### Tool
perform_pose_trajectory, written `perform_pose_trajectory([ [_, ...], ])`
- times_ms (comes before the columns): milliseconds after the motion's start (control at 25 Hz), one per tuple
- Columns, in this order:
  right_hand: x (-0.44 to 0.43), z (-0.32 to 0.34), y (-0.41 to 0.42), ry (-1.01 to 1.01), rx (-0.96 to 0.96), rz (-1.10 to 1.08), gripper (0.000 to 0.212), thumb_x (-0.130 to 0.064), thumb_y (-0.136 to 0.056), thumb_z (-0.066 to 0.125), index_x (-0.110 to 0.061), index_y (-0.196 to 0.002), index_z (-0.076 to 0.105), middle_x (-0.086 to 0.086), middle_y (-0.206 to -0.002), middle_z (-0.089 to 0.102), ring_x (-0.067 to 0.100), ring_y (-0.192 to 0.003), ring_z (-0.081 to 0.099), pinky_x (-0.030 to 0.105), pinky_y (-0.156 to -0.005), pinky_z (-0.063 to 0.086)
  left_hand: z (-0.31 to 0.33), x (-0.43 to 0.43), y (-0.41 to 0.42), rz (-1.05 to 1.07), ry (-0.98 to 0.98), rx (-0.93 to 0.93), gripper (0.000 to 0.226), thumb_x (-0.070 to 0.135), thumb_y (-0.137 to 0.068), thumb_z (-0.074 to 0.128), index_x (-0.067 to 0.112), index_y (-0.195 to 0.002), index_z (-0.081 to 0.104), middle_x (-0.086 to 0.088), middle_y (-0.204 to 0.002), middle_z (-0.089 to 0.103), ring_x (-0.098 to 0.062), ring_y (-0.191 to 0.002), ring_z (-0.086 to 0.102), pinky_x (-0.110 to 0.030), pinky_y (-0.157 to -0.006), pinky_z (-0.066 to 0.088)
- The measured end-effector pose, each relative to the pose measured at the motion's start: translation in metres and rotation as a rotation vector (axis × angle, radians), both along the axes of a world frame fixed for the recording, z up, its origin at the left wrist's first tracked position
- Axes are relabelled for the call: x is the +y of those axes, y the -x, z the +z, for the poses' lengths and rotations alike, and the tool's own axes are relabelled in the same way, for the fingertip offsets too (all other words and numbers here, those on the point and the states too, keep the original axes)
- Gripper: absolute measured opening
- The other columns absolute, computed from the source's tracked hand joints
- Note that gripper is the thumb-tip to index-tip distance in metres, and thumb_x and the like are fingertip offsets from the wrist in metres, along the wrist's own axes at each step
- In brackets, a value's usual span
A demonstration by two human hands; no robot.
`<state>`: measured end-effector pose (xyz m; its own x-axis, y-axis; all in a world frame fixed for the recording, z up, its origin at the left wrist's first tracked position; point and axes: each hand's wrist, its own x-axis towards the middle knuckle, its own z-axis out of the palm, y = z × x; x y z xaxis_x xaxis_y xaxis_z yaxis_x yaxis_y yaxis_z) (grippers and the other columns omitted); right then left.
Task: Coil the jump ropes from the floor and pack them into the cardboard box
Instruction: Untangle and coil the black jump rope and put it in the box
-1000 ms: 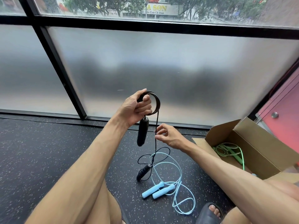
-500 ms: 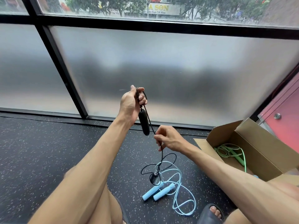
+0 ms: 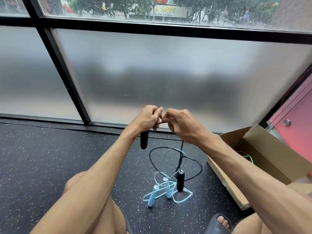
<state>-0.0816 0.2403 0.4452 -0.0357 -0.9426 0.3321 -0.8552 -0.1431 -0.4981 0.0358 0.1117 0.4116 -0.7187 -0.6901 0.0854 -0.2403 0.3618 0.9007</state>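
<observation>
Seated before a frosted window [image 3: 168, 73], a person coils the black jump rope [image 3: 181, 159]. The left hand [image 3: 148, 118] grips the gathered loops, one handle [image 3: 144, 139] hanging beneath, while the right hand [image 3: 182, 125] pinches the cord. The far handle [image 3: 180, 181] dangles over the light blue jump rope [image 3: 166, 188] on the floor [image 3: 50, 157]. Half a second earlier the hands were apart; now they meet. More loops seem due before the cardboard box [image 3: 263, 149], which holds a green rope [image 3: 244, 155].
</observation>
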Motion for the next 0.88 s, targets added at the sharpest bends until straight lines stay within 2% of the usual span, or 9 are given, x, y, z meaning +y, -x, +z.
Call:
perform_pose_trajectory([
  [80,-0.002,-0.001,0.009,0.005,-0.045,-0.039,0.009,-0.005,-0.094,0.055,-0.011,-0.088,0.058,-0.015,-0.056,0.052,-0.002,-0.051,0.051,0.018,-0.055,0.037,0.000,0.008,-0.001,-0.134,-0.056,-0.153,0.040,0.021,-0.106,0.040,0.006,-0.074,0.057,-0.002,-0.043,0.052,-0.014,-0.032,0.045,-0.024,-0.042,0.038],
  [200,-0.003,-0.004,0.018,-0.013,-0.111,-0.065,0.009,-0.008,-0.096,0.055,-0.015,-0.091,0.051,-0.007,-0.056,0.054,0.006,-0.049,0.046,0.025,-0.055,0.037,0.009,0.018,0.001,-0.211,-0.271,-0.187,0.046,0.026,-0.107,0.036,0.007,-0.067,0.051,0.000,-0.040,0.031,-0.013,-0.033,0.024,-0.022,-0.041,0.022],
  [360,-0.006,-0.012,0.022,-0.004,-0.238,-0.099,0.006,-0.013,-0.100,0.052,-0.012,-0.097,0.047,-0.008,-0.056,0.052,0.005,-0.048,0.044,0.021,-0.052,0.036,0.017,0.020,-0.001,-0.278,-0.478,-0.069,0.049,0.035,-0.106,0.037,0.013,-0.062,0.044,0.004,-0.047,0.021,-0.011,-0.042,0.015,-0.027,-0.046,0.012],
  [480,-0.009,-0.023,0.020,-0.003,-0.379,-0.177,0.008,-0.017,-0.103,0.047,-0.012,-0.097,0.046,0.002,-0.057,0.055,0.015,-0.050,0.047,0.032,-0.054,0.042,0.014,0.017,-0.002,-0.327,-0.585,0.014,0.049,0.032,-0.105,0.040,0.016,-0.059,0.043,0.005,-0.047,0.018,-0.011,-0.042,0.012,-0.028,-0.045,0.010],
  [600,-0.011,-0.036,0.018,-0.069,-0.507,-0.220,0.011,-0.006,-0.103,0.034,-0.005,-0.103,0.045,0.012,-0.063,0.059,0.021,-0.055,0.056,0.032,-0.053,0.048,0.009,0.016,-0.001,-0.276,-0.635,0.042,0.046,0.027,-0.104,0.040,0.017,-0.060,0.041,0.006,-0.047,0.020,-0.009,-0.039,0.014,-0.026,-0.044,0.009],
  [680,-0.012,-0.045,0.018,-0.196,-0.589,-0.220,0.021,0.005,-0.098,0.026,-0.005,-0.106,0.043,0.019,-0.071,0.063,0.025,-0.063,0.061,0.035,-0.060,0.054,0.010,0.015,-0.001,-0.240,-0.707,0.099,0.044,0.026,-0.104,0.038,0.017,-0.061,0.039,0.007,-0.046,0.020,-0.007,-0.037,0.015,-0.024,-0.041,0.009],
  [760,-0.008,-0.054,0.020,-0.385,-0.571,-0.191,0.026,0.008,-0.095,0.030,-0.007,-0.102,0.050,0.021,-0.086,0.069,0.023,-0.076,0.066,0.030,-0.071,0.056,0.012,0.012,-0.003,-0.214,-0.807,0.181,0.045,0.028,-0.104,0.036,0.018,-0.060,0.037,0.008,-0.044,0.019,-0.006,-0.035,0.015,-0.024,-0.039,0.010],
  [840,-0.003,-0.066,0.019,-0.516,-0.490,-0.131,0.018,0.005,-0.093,0.047,-0.007,-0.098,0.060,0.017,-0.095,0.072,0.017,-0.082,0.065,0.022,-0.073,0.052,0.015,0.007,-0.007,-0.197,-0.885,0.267,0.046,0.032,-0.105,0.035,0.017,-0.061,0.039,0.008,-0.043,0.020,-0.006,-0.035,0.015,-0.023,-0.039,0.012],
  [880,-0.001,-0.071,0.019,-0.521,-0.472,-0.116,0.011,0.000,-0.092,0.056,-0.007,-0.095,0.064,0.014,-0.094,0.073,0.016,-0.081,0.064,0.025,-0.074,0.052,0.016,0.005,-0.009,-0.200,-0.914,0.303,0.046,0.035,-0.105,0.035,0.016,-0.064,0.041,0.009,-0.043,0.020,-0.006,-0.037,0.014,-0.022,-0.040,0.013],
])
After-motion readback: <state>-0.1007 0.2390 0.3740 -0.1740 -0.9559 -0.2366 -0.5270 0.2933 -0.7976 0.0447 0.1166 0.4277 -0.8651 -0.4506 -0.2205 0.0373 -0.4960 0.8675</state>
